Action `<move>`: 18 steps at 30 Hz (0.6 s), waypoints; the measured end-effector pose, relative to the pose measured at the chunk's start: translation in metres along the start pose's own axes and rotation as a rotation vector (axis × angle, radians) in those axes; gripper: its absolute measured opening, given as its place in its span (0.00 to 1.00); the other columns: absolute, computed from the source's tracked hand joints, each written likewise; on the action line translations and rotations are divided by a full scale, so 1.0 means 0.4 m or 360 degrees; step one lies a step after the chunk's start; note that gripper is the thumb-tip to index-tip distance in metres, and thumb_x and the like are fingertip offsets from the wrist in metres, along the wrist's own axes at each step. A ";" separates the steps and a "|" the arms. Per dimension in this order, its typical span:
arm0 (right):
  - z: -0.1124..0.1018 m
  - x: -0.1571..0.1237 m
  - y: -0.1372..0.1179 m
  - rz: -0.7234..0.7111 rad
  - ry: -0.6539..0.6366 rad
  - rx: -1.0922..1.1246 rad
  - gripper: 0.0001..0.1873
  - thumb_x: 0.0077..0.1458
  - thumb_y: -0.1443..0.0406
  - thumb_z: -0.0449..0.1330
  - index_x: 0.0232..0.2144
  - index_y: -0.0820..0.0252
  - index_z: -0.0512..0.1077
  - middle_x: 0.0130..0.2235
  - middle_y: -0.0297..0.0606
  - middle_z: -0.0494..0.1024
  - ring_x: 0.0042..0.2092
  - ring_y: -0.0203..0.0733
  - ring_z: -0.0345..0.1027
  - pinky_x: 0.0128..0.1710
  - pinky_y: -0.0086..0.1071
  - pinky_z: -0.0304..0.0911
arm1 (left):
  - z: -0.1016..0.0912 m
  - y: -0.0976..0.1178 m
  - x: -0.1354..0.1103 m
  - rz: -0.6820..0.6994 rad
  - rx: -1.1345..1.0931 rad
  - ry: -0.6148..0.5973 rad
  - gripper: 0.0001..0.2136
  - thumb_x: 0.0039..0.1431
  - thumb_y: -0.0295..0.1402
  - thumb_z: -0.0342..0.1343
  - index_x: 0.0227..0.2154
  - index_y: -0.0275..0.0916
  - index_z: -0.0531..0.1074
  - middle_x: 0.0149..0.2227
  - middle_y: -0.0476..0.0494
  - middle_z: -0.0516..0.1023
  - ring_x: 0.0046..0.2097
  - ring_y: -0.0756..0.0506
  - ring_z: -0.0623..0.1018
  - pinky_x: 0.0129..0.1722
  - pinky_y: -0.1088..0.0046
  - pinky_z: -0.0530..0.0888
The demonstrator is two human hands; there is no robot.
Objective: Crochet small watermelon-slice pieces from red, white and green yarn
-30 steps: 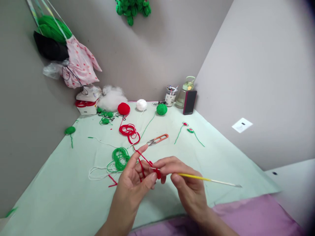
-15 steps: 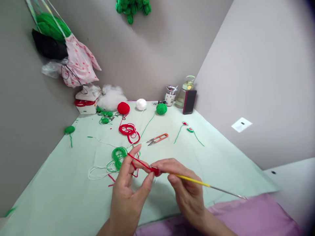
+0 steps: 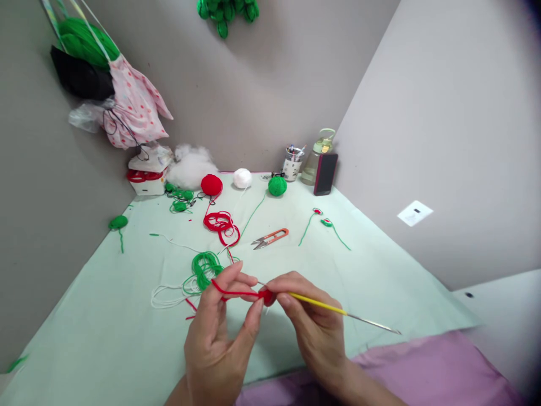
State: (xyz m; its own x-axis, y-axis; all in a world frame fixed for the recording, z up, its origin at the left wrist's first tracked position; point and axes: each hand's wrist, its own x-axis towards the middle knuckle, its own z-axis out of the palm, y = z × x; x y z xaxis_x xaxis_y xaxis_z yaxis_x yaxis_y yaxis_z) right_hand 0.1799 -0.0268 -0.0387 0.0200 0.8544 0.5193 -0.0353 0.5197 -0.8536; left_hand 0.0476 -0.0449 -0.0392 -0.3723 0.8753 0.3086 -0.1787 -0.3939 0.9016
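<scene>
My left hand (image 3: 220, 338) pinches a small red crochet piece (image 3: 266, 296) between thumb and fingers, and red yarn (image 3: 234, 292) runs taut over its index finger. A yellow-handled crochet hook (image 3: 333, 309) is gripped in my right hand (image 3: 313, 321), its metal tip poking through the red piece and its other end pointing right. Both hands hover over the pale green table cloth (image 3: 127, 316), near the front edge.
Loose green yarn (image 3: 205, 269), white yarn (image 3: 167, 296) and red yarn loops (image 3: 220, 223) lie just beyond my hands. Orange thread snips (image 3: 270, 238), red (image 3: 211, 185), white (image 3: 242, 178) and green (image 3: 277, 186) yarn balls, a pen cup (image 3: 292, 164), bottle and phone (image 3: 325, 175) sit farther back.
My left index finger has curled down, pulling the red yarn lower. The hook has pushed further through the red piece, and its free end has swung up slightly.
</scene>
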 end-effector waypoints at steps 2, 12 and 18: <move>0.002 -0.001 0.000 -0.0053 -0.0003 -0.0032 0.10 0.69 0.67 0.65 0.45 0.48 0.86 0.36 0.38 0.87 0.35 0.40 0.79 0.37 0.33 0.75 | -0.001 0.001 -0.001 0.0000 -0.0038 -0.0010 0.22 0.61 0.24 0.70 0.54 0.53 0.80 0.37 0.52 0.86 0.45 0.44 0.83 0.57 0.62 0.76; -0.003 -0.015 0.005 -0.0172 0.0020 -0.0247 0.14 0.68 0.71 0.64 0.49 0.48 0.84 0.39 0.40 0.86 0.40 0.43 0.78 0.39 0.33 0.74 | -0.010 0.007 0.026 -0.0625 -0.0306 -0.0125 0.23 0.59 0.32 0.73 0.57 0.48 0.76 0.36 0.52 0.84 0.40 0.47 0.84 0.46 0.73 0.80; -0.009 0.002 0.013 -0.0013 0.0016 0.0026 0.07 0.68 0.64 0.67 0.44 0.49 0.86 0.37 0.39 0.84 0.38 0.42 0.77 0.37 0.34 0.74 | -0.007 0.018 0.043 -0.0850 -0.0380 -0.0171 0.26 0.57 0.32 0.73 0.58 0.46 0.76 0.33 0.52 0.81 0.38 0.48 0.81 0.44 0.74 0.78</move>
State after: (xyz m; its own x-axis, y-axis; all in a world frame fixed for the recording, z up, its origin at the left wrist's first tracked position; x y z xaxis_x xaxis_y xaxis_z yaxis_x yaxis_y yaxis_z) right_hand 0.1832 -0.0232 -0.0429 0.0305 0.8500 0.5259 -0.0512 0.5268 -0.8485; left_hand 0.0372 -0.0335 -0.0282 -0.0823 0.9883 -0.1287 -0.5203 0.0675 0.8513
